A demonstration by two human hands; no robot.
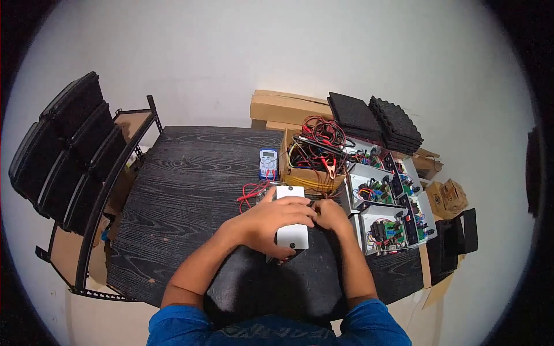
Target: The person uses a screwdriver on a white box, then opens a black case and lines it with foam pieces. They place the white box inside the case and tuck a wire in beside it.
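Note:
A white rectangular metal case (292,235) lies on the dark wooden table (190,196) in front of me. My left hand (276,222) lies across its middle with the fingers curled over it, gripping it. My right hand (330,214) sits at the case's right edge, fingers bent against it; whether it holds anything small is hidden. Red test leads (249,192) trail from under the case's far left corner toward a blue multimeter (268,163).
A cardboard box of tangled wires and clips (314,158) stands behind the case. Three open grey boxes with circuit boards (386,207) line the right side. Black foam tiles (375,121) and cardboard boxes (285,108) sit at the back. A shelf with black cases (69,155) stands left.

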